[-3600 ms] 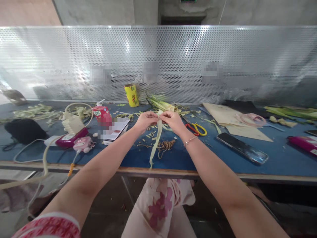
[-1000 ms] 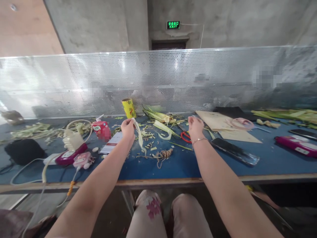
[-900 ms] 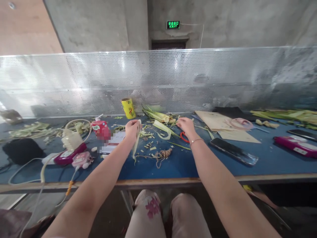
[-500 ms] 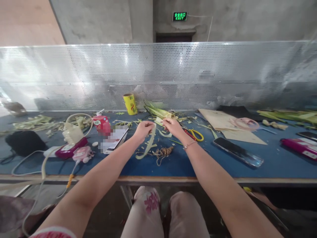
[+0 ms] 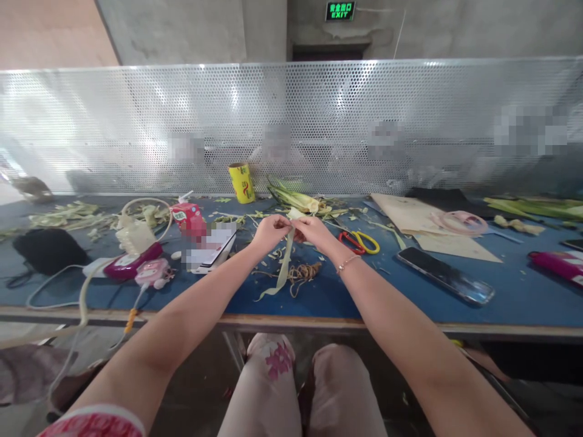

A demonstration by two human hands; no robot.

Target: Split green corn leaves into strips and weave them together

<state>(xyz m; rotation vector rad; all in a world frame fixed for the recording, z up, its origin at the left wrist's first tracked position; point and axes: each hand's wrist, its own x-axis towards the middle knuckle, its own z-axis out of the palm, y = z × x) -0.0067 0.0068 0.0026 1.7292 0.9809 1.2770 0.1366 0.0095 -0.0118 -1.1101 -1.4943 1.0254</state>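
Note:
My left hand (image 5: 272, 233) and my right hand (image 5: 312, 232) meet above the blue table, fingertips pinched together. A pale green leaf strip, like corn husk (image 5: 284, 270), hangs from between them, its lower end reaching the table. Both hands are closed on it; which fingers bear on which part is partly hidden. Below them lies a tangle of brown twine (image 5: 306, 273). Scissors with red and yellow handles (image 5: 359, 243) lie beside my right wrist. Just behind the hands is a bundle of green and pale husk leaves (image 5: 296, 199).
A yellow roll (image 5: 242, 183) stands at the back before a perforated metal screen (image 5: 319, 121). Left are a red drink carton (image 5: 189, 220), a phone (image 5: 212, 247) and cables. Right are a dark phone (image 5: 444, 276) and brown paper (image 5: 455, 246). Leaf scraps litter the table.
My hands, apart before, have come together at the strip's upper end. The strip now hangs straighter and a little further right. The whole view has shifted slightly.

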